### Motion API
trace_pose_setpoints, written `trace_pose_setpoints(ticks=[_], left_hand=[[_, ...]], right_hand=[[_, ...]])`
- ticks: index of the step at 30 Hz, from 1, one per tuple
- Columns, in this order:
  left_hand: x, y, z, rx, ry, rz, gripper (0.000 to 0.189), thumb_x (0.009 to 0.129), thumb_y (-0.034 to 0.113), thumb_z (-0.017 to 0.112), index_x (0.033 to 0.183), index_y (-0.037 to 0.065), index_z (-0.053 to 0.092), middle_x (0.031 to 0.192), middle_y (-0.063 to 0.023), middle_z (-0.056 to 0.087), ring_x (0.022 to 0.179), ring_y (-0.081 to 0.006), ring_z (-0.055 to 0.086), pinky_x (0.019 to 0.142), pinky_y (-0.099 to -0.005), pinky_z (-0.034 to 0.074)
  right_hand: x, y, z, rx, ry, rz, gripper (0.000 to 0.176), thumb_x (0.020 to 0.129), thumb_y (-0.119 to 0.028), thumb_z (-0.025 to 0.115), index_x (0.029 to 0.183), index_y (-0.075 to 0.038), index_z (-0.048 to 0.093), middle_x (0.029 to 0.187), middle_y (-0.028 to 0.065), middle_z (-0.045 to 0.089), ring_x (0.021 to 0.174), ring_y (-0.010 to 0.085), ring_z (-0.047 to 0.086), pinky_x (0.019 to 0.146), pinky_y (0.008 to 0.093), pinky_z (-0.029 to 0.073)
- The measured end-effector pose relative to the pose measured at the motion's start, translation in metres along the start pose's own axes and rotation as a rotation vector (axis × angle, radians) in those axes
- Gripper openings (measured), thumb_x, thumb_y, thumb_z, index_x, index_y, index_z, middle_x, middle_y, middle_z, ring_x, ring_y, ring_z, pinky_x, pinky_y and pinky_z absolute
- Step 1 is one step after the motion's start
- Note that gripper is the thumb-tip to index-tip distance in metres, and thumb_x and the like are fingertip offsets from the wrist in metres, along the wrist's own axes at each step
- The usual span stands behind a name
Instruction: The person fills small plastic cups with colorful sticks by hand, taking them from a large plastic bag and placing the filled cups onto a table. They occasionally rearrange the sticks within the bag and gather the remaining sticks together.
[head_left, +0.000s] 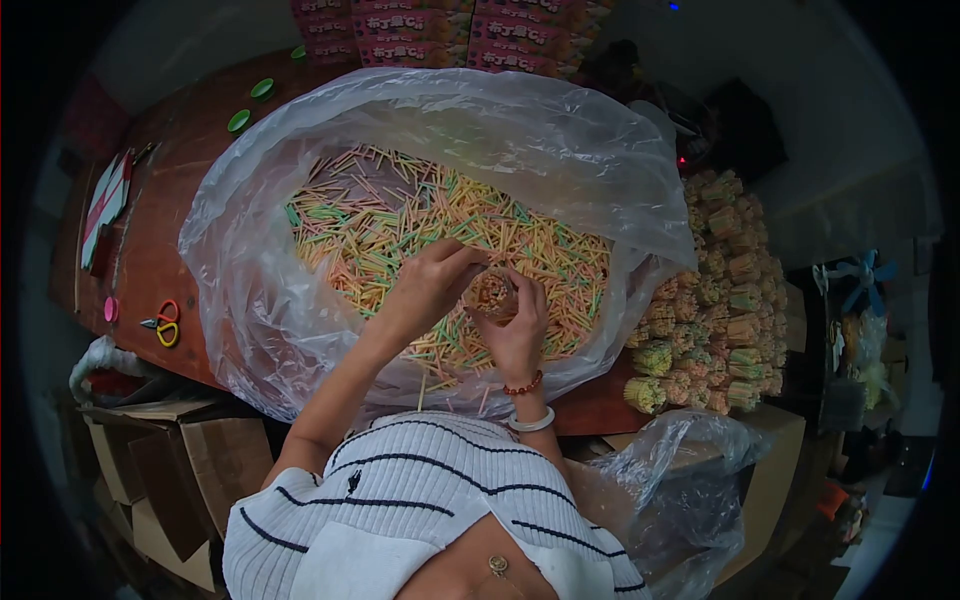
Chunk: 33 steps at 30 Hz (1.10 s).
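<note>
A large clear plastic bag (pixel 240 290) lies spread on the table, full of loose thin pastel sticks (pixel 385 225) in pink, yellow and green. Above the sticks, my right hand (pixel 518 335) is curled round a round bundle of sticks (pixel 490 291), its ends facing up at me. My left hand (pixel 428 285) meets the bundle's upper left edge with fingers pinched together. Whatever sits between those fingertips is too small to make out. A beaded bracelet and a white bangle circle my right wrist.
Many stick bundles (pixel 715 300) are piled at the right. Scissors (pixel 168 323), a pink cap (pixel 111 309) and green caps (pixel 238 121) lie on the left of the table (pixel 165 235). Pink printed packages (pixel 420 35) stand behind. Cardboard boxes (pixel 225 470) and crumpled plastic (pixel 680 490) flank me.
</note>
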<state>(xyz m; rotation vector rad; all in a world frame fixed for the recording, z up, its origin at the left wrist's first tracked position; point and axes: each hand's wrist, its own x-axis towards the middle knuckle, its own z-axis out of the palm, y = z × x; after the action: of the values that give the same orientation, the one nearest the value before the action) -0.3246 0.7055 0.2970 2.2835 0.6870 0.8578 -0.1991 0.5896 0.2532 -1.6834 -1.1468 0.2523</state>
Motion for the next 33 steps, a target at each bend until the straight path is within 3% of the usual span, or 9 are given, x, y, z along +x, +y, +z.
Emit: trace_pose_setpoints(ticks=[6,12,16,19,22,23,27,29,33], left_hand=[[0.008,0.007,0.0,0.08,-0.21,0.164,0.017,0.093,0.009,0.068,0.108,0.001,0.066,0.097,-0.0155,0.067,0.091,-0.033,0.069,0.075,-0.0421,0.055],[-0.003,0.014,-0.001,-0.13,-0.091,-0.144,0.03,0.09,0.012,0.074,0.114,0.002,0.059,0.095,-0.0136,0.07,0.079,-0.0292,0.07,0.069,-0.0376,0.055],[-0.005,0.019,-0.007,-0.279,-0.101,-0.243,0.029,0.091,0.008,0.072,0.117,0.001,0.063,0.09,-0.0085,0.069,0.072,-0.0166,0.066,0.066,-0.0303,0.054],[-0.007,0.016,-0.028,-0.594,-0.004,-0.298,0.031,0.093,0.003,0.067,0.123,0.001,0.066,0.09,-0.0061,0.068,0.075,-0.0074,0.061,0.069,-0.0236,0.051],[-0.007,0.004,-0.042,-0.088,0.047,-0.185,0.035,0.091,0.002,0.067,0.126,0.001,0.065,0.095,-0.0094,0.069,0.084,-0.0202,0.067,0.076,-0.0334,0.054],[-0.012,-0.007,-0.039,0.203,0.011,-0.143,0.046,0.094,0.01,0.065,0.139,0.002,0.057,0.122,-0.0158,0.067,0.11,-0.0327,0.065,0.095,-0.043,0.052],[-0.007,0.032,-0.014,0.037,-0.159,0.116,0.07,0.098,0.031,0.056,0.159,0.007,0.031,0.162,-0.0197,0.034,0.149,-0.0403,0.032,0.123,-0.0512,0.025],[-0.004,0.05,0.007,-0.001,-0.29,0.23,0.072,0.098,0.033,0.055,0.16,0.007,0.029,0.164,-0.0193,0.031,0.151,-0.0401,0.029,0.124,-0.0518,0.023],[0.006,0.062,0.001,-0.14,-0.358,0.406,0.069,0.103,0.046,0.046,0.155,0.002,0.04,0.162,-0.0203,0.035,0.151,-0.0405,0.03,0.123,-0.0502,0.024]], right_hand=[[-0.002,-0.002,-0.002,0.017,-0.019,0.021,0.067,0.067,-0.002,0.089,0.127,-0.005,0.061,0.119,0.0136,0.058,0.106,0.0323,0.065,0.087,0.0411,0.056],[-0.004,-0.005,-0.002,0.056,0.057,0.034,0.065,0.066,-0.002,0.09,0.125,-0.006,0.063,0.116,0.0131,0.06,0.104,0.0313,0.066,0.086,0.0402,0.056],[-0.006,-0.003,-0.003,0.0,0.079,-0.001,0.063,0.068,-0.004,0.09,0.125,-0.006,0.063,0.118,0.0124,0.06,0.106,0.0294,0.066,0.088,0.0391,0.056],[-0.004,-0.005,-0.01,0.614,0.195,0.12,0.063,0.072,-0.004,0.091,0.127,-0.004,0.061,0.122,0.0101,0.06,0.111,0.0241,0.064,0.095,0.0374,0.055],[-0.005,0.026,-0.012,0.301,0.222,0.148,0.065,0.071,-0.003,0.09,0.128,-0.004,0.06,0.121,0.0101,0.06,0.111,0.0244,0.063,0.097,0.0376,0.054],[-0.006,0.026,-0.015,0.239,0.249,0.099,0.064,0.071,-0.003,0.09,0.128,-0.005,0.06,0.119,0.0108,0.06,0.11,0.0266,0.063,0.096,0.0388,0.054],[-0.008,0.003,-0.036,0.173,0.225,0.082,0.065,0.069,-0.005,0.09,0.127,-0.004,0.06,0.116,0.0111,0.06,0.108,0.0279,0.063,0.094,0.0388,0.053],[-0.007,-0.026,-0.066,-0.032,-0.033,0.078,0.068,0.066,-0.008,0.092,0.126,-0.003,0.06,0.114,0.0116,0.06,0.105,0.0275,0.064,0.092,0.0375,0.053],[-0.002,-0.039,-0.157,0.103,0.004,0.153,0.066,0.068,-0.007,0.091,0.126,-0.003,0.06,0.115,0.01,0.064,0.105,0.0227,0.066,0.093,0.0349,0.053]])
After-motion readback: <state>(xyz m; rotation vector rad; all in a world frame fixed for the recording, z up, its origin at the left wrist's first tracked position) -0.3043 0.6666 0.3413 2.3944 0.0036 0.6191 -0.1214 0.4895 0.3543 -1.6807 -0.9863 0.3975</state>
